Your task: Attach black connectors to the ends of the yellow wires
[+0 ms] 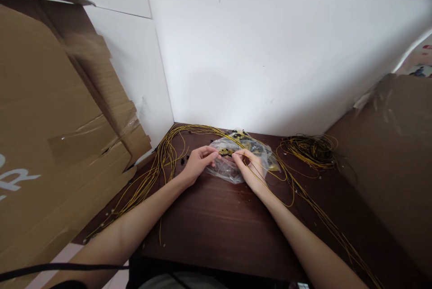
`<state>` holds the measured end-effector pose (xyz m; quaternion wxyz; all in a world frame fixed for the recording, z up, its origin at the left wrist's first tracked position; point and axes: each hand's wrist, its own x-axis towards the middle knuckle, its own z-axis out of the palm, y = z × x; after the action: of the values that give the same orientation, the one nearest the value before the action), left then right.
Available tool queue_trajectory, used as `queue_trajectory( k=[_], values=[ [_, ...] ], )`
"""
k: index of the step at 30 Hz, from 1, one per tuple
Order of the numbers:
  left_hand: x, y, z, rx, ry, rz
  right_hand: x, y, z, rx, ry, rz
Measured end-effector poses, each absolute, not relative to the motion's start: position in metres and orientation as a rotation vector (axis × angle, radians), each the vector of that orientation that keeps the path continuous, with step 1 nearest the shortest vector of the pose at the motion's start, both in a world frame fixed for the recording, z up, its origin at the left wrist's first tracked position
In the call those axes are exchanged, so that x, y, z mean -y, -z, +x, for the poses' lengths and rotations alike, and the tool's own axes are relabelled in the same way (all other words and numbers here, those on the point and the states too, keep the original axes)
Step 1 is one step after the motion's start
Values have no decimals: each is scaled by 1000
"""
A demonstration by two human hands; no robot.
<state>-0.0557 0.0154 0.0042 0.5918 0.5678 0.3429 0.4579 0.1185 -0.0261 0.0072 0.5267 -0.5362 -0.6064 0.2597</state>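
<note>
You have two hands, a left hand [201, 163] and a right hand [249, 167], one table [212, 221], one wire coil [308, 151], at least two cardboard pieces [50, 113], several black pieces [182, 161], and many wires [158, 163] too tangled to count.

Looks out from the wearer's head, forward and steeply down, over the near edge of the dark wood tabletop [212, 226]. Sits close, within arm's reach of left hand [200, 163] and right hand [251, 169], both just below centre. Runs wide: reaches white wall [263, 55] at 12 o'clock, printed cardboard [40, 113] at 9, plain cardboard [391, 145] at 3, wearer's clothing [182, 281] at 6.
</note>
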Motion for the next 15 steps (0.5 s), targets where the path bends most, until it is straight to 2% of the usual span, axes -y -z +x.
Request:
queue_trajectory(
  k=[7, 15],
  values=[
    [-17, -3, -55, -793, -1059, 1322, 20, -2, 119, 1209, -838, -1169],
    [-15, -5, -54, -815, -1062, 1361, 22, -7, 118, 1241, -850, -1194]
  ],
)
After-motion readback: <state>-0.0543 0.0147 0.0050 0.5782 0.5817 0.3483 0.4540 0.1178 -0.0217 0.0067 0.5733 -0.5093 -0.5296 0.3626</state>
